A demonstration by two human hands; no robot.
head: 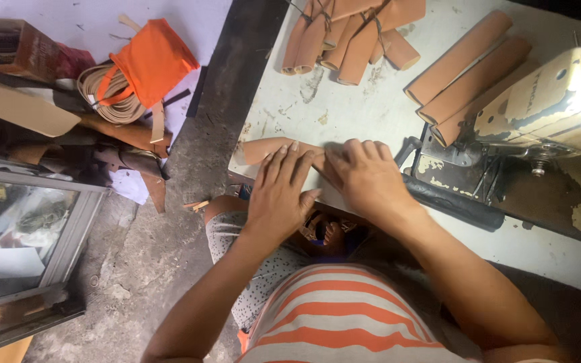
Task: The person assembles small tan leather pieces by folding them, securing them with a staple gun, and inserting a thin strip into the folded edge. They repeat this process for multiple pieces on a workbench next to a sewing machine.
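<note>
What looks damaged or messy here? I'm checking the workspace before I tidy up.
The sewing machine has chipped, flaking paint, and the white table is scuffed and stained. Scraps and a strap coil lie heaped on the floor at left. Both the left hand and right hand press flat on a tan leather piece at the table edge.

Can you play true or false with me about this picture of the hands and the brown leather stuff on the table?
1. Both hands press on a tan leather piece at the table's near edge. True: the left hand and right hand lie flat on it.
2. The sewing machine is bright blue. False: it is cream and worn.
3. Rolled tan leather pieces lie at the table's far side. True.
4. The orange cloth bag sits on the table. False: it lies off the table, beside a coiled strap.
</note>
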